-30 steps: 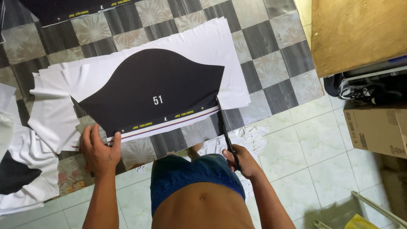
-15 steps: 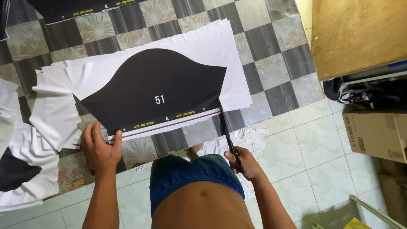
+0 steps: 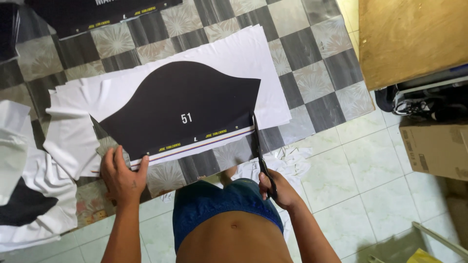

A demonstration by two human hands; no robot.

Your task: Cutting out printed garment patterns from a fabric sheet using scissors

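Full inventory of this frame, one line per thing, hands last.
printed sheet: 1, white with black curved panel, floor centre
scissors: 1, black, blades at the sheet's right end
offcuts: pile, white and black, left
scraps: several, white, by the right hand
dark sheet: 1, black, top left
wooden board: 1, brown, top right
cardboard box: 1, tan, right
left hand: pressing the sheet's near edge
right hand: holding scissors

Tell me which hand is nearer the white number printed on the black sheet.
Left. The left hand presses the near left corner of the black sheet, just below-left of the number. The right hand holds the scissors off the sheet's right edge, farther away.
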